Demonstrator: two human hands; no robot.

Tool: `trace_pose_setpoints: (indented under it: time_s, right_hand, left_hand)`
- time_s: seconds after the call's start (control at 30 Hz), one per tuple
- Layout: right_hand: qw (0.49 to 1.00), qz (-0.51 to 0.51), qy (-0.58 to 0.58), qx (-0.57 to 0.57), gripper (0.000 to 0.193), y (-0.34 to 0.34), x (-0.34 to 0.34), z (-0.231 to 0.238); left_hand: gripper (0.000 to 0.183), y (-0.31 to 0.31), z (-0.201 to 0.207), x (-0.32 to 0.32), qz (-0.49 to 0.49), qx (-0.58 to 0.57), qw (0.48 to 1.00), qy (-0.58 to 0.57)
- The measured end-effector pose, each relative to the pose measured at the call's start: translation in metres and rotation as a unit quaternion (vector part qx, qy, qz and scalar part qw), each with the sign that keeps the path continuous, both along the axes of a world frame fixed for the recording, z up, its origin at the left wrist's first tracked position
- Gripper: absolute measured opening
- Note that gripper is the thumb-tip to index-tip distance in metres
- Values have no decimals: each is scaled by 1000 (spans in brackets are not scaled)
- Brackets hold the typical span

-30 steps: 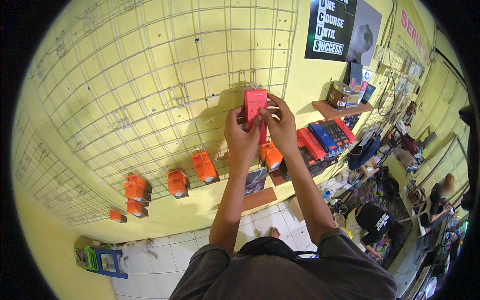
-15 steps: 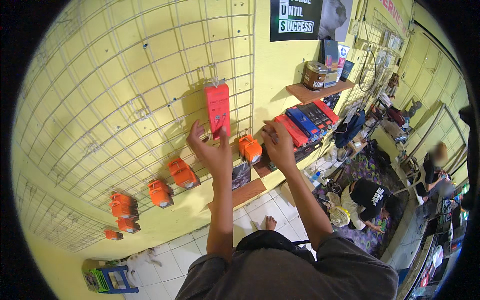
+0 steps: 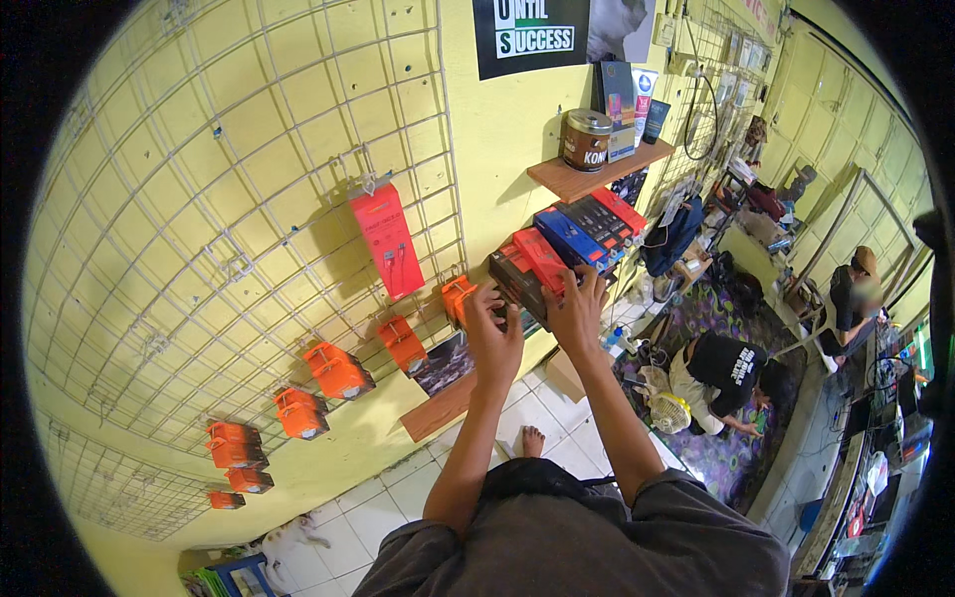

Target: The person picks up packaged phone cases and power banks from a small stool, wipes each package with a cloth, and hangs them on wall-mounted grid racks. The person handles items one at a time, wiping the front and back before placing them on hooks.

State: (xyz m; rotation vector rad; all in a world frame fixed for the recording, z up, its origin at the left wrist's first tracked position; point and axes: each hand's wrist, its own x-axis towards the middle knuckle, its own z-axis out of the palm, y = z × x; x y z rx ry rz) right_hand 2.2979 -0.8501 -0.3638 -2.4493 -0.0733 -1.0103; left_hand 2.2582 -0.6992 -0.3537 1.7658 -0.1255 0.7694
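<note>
A flat red box point(image 3: 388, 242) with a cable pictured on it hangs from a hook on the white wire wall grid point(image 3: 328, 149). My left hand point(image 3: 494, 338) is raised beside an orange box point(image 3: 457, 298) on the grid, its fingers curved and apart, holding nothing I can see. Farther right, my right hand point(image 3: 577, 310) has its thumb and fingertips at the near end of a second red box point(image 3: 540, 259), pinching it. That box lies in a row on a low shelf, between a black box point(image 3: 513, 282) and a blue box point(image 3: 569, 239).
Several orange boxes point(image 3: 338, 371) hang lower on the grid. Above the row, a wooden shelf point(image 3: 607, 177) carries a brown tin point(image 3: 586, 139) and tubes. A cat point(image 3: 291, 549) lies on the tiles. A person point(image 3: 716, 383) bends over a patterned mat at right; another sits beyond.
My hands have left the hanging red box and moved right. My right hand has come down onto the row of boxes. The view has shifted right, and the hanging box now tilts slightly.
</note>
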Motion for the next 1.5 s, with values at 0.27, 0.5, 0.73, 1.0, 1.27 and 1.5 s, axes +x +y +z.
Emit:
trace_pose_setpoints:
  time_s: [0.27,0.5,0.73,1.0,1.27,1.5]
  right_hand:
    - [996,35,-14,87,49,3,4,9]
    - [944,195,-33,264,57,-4,-34,72]
    - [761,473,56,441,77,-5,-60,131]
    - [664,556,128,483,60,38,-58,142]
    - [760,541,145,329,64,112,-90,133]
    - [707,600,132,351,51,193,-106,148]
  left_hand:
    - [69,-15,-16,7,-76,96,991,59]
    - [63,6,32,-6,-95,52,994,23]
    - [70,49,97,-27,-241,79,967,-15]
    - [53,80,99,-72,-293,-210,929,84]
    - [48,112,108,-101,-102,-304,945,-63]
    - [48,171,124,-133,95,-150,975,-136]
